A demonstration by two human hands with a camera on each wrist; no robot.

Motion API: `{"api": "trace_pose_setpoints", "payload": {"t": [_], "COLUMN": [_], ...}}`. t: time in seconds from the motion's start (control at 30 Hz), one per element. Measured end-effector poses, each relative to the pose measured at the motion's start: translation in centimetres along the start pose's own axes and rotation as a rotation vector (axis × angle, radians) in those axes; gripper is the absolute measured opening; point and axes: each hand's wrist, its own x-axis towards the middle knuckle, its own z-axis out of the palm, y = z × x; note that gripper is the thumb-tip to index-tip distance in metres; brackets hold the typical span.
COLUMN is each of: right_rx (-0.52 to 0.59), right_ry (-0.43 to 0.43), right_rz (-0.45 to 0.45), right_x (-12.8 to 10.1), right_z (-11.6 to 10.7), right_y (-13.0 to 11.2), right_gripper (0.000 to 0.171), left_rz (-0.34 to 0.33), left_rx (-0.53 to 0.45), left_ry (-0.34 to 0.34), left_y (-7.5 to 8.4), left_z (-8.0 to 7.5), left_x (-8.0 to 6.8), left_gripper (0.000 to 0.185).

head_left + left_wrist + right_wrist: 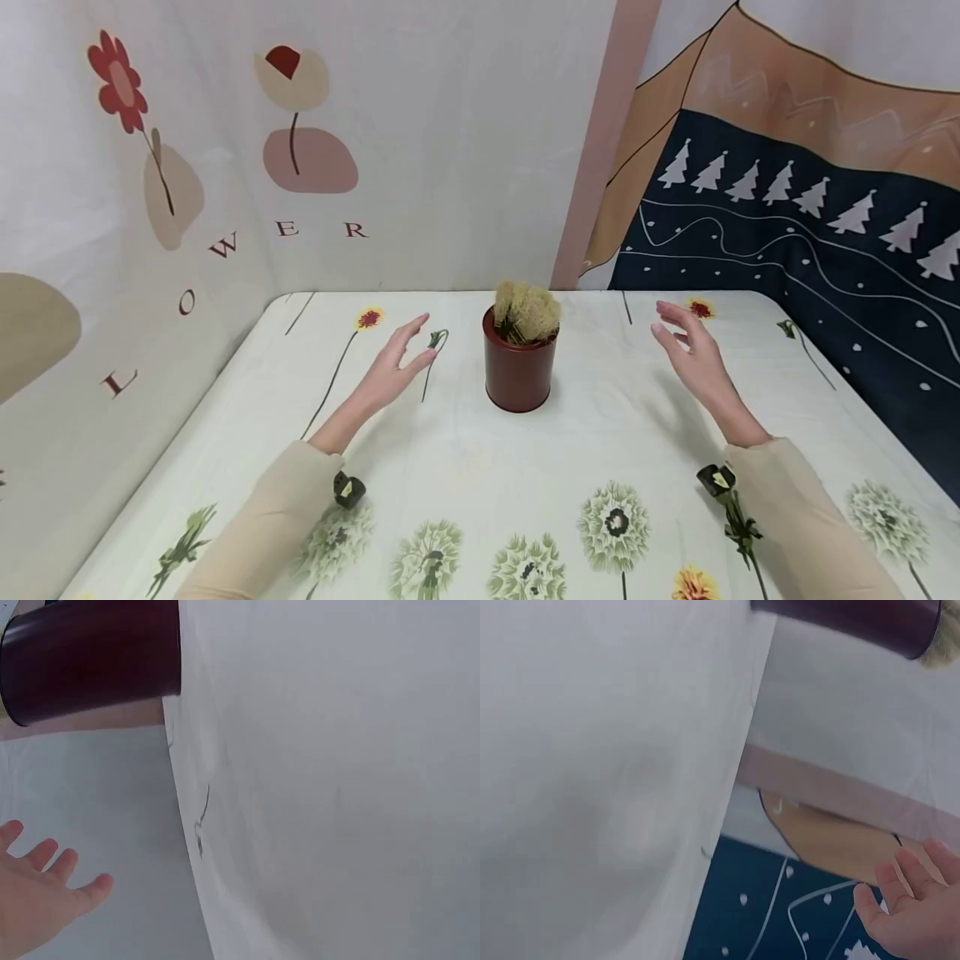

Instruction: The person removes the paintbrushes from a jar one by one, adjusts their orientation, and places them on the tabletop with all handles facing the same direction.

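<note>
On either side of the dark red pot point(519, 367) of dry moss point(527, 312), left hand point(395, 367) and right hand point(693, 350) hover with grip wide, holding nothing, the pot untouched on the surface point(465, 467).

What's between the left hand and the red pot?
In the head view, only bare tablecloth with a printed flower stem lies between the left hand and the red pot.

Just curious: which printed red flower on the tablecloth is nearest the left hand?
The red flower with yellow petals, just beyond the left hand; the other one lies past the right hand.
</note>
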Motion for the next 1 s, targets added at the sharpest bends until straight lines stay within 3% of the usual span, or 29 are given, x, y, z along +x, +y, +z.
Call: {"api": "trace_pose_setpoints", "payload": {"t": [0.1,0.27,0.33,0.53,0.57,0.67,0.77,0.8,0.9,1.0], "right_rx": [0.164,0.263,0.219,0.280,0.320,0.421,0.427,0.395,0.317,0.336], "right_ry": [0.005,0.016,0.055,0.047,0.014,-0.071,-0.137,-0.134,-0.144,-0.164], "right_rz": [0.014,0.010,0.010,0.015,0.016,0.005,0.019,0.023,0.055,0.062], "right_x": [0.4,1.4,2.1,2.1,1.7,1.6,0.5,0.4,-0.7,-0.8], "right_z": [0.6,2.3,3.5,5.1,4.9,5.2,4.6,4.8,4.3,4.6], "right_y": [1.9,6.1,8.3,7.8,6.3,5.3,0.2,-0.5,-6.0,-7.3], "right_gripper": [0.040,0.036,0.036,0.035,0.034,0.032,0.033,0.033,0.033,0.029], "left_rz": [0.005,0.005,0.000,-0.011,-0.013,-0.018,-0.019,-0.018,-0.014,-0.019], "left_rx": [-0.104,-0.183,-0.194,-0.211,-0.213,-0.222,-0.223,-0.220,-0.213,-0.207], "left_ry": [-0.012,-0.026,-0.035,-0.066,-0.070,-0.083,-0.091,-0.093,-0.098,-0.103], "left_y": [1.5,3.4,3.6,3.9,3.9,4.0,4.1,4.2,4.4,4.7], "left_z": [0.4,0.9,1.1,1.6,1.6,1.8,2.0,2.0,2.2,2.3], "left_x": [-0.1,0.0,0.2,0.7,0.8,1.1,1.3,1.3,1.5,1.8], "left_gripper": [0.056,0.052,0.052,0.052,0.052,0.052,0.052,0.051,0.050,0.050]}}
